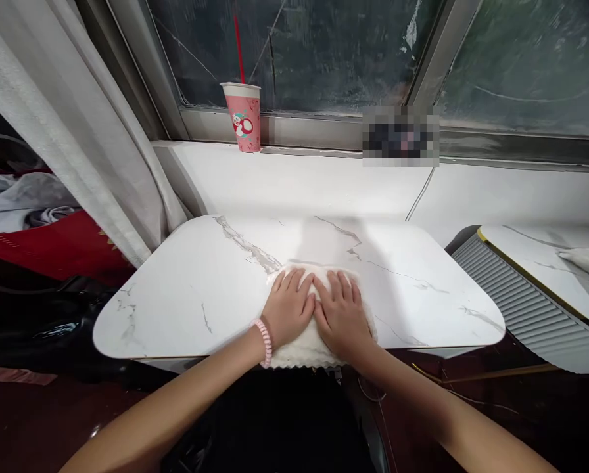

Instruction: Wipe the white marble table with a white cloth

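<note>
Towel (pixel 308 341) under both flat hands

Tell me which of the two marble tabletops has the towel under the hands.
The near, centre tabletop: both hands press flat on the white towel at its front edge. The other tabletop is at far right.

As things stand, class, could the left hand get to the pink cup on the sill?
Probably yes. The left hand lies flat on the towel; bare table and sill lie between it and the cup, though far back.
</note>
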Demonstrator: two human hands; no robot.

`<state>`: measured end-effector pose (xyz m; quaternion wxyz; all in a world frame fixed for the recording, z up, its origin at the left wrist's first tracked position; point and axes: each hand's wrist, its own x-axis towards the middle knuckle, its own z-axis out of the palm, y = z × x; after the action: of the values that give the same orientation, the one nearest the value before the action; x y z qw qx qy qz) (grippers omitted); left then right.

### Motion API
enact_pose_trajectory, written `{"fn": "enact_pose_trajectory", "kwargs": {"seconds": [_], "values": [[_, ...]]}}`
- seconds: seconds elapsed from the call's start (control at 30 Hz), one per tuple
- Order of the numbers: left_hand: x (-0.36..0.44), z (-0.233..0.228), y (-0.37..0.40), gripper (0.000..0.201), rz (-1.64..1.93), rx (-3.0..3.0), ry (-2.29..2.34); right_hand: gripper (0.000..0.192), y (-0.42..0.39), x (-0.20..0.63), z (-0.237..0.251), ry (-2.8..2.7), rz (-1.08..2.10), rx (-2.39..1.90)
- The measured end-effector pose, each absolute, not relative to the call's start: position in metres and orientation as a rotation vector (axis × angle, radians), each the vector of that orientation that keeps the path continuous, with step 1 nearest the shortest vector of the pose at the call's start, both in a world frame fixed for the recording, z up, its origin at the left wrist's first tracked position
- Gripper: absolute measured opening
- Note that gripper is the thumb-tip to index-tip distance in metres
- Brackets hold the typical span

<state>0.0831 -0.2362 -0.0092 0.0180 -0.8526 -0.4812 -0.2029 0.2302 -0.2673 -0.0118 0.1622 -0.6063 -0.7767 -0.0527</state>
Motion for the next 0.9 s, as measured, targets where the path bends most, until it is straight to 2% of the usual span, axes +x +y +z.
{"fn": "enact_pose_trajectory", "kwargs": {"seconds": [0.27,0.43,0.9], "values": [[0.024,-0.008,-0.209,0.046,-0.568,-2.657,-1.597,0.054,-0.243,0.173,-0.002,-2.261,0.006,-1.719],[-0.008,-0.008,-0.171,0.047,-0.569,-2.606,-1.683,0.051,-0.200,0.143,-0.003,-2.286,-0.020,-1.642],[-0.004,-0.001,-0.019,0.040,-0.670,-2.633,-1.752,0.044,-0.062,0.129,-0.006,-2.052,-0.011,-1.760]]}}
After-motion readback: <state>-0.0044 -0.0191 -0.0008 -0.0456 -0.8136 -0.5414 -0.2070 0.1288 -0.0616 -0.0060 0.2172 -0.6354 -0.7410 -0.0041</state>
